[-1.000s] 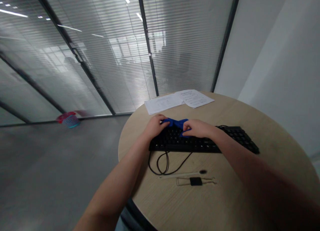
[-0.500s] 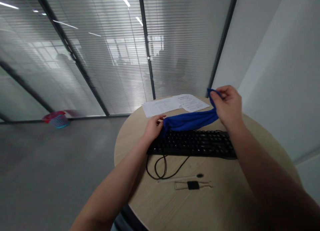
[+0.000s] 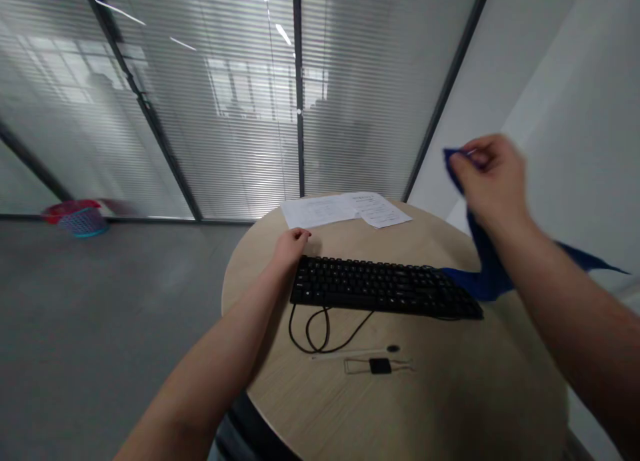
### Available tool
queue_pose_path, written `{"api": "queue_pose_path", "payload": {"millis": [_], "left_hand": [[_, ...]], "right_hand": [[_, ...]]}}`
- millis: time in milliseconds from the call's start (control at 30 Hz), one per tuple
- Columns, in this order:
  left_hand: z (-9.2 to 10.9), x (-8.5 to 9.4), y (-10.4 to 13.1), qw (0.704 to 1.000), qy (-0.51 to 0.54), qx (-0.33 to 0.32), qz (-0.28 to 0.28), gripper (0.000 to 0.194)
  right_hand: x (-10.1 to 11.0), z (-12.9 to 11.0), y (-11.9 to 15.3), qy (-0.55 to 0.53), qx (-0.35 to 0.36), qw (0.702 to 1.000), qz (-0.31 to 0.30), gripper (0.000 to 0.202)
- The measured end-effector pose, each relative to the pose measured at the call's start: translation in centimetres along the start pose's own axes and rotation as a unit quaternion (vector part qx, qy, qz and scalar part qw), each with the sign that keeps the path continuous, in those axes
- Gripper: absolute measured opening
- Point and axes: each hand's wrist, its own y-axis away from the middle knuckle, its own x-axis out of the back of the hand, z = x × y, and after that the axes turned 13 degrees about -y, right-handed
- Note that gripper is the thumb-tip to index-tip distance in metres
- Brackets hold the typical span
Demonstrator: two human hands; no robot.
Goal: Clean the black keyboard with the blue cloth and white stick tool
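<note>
A blue cloth [image 3: 483,274] hangs from my right hand [image 3: 493,178], which pinches its upper corner above the right side of the table. The cloth's lower part reaches the right end of the black keyboard [image 3: 385,284], and another end spreads out behind my right forearm. My left hand [image 3: 291,244] is beside the keyboard's upper left corner, its fingers closed together; whether anything is between them is too small to tell.
Printed papers [image 3: 345,209] lie at the far edge of the round wooden table [image 3: 320,408]. Nearer are a looped cable [image 3: 327,328], a thin white stick [image 3: 345,354] and a black clip [image 3: 380,366]. A red and blue basket [image 3: 83,220] stands on the floor at left.
The blue cloth has left my left hand and swung right with my right hand, which has risen. My left hand has shifted slightly left, and the keyboard is now uncovered.
</note>
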Motion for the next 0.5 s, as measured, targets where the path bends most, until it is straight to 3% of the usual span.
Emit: {"api": "queue_pose_path", "payload": {"millis": [100, 233, 367, 500], "left_hand": [[-0.3, -0.4, 0.0, 0.999, -0.015, 0.008, -0.027, 0.027], [-0.2, -0.4, -0.6, 0.998, -0.044, 0.022, -0.049, 0.031], [-0.1, 0.3, -1.5, 0.993, -0.037, 0.017, -0.107, 0.037], [-0.7, 1.0, -1.1, 0.989, 0.0, -0.018, -0.146, 0.038]], "right_hand": [[-5.8, 2.2, 5.7, -0.049, -0.108, 0.981, -0.15, 0.013], [-11.8, 2.4, 12.0, -0.081, -0.101, 0.938, -0.323, 0.011], [-14.3, 0.8, 14.6, -0.086, -0.052, 0.905, -0.414, 0.009], [-14.4, 0.7, 15.4, -0.077, -0.002, 0.855, -0.512, 0.014]]}}
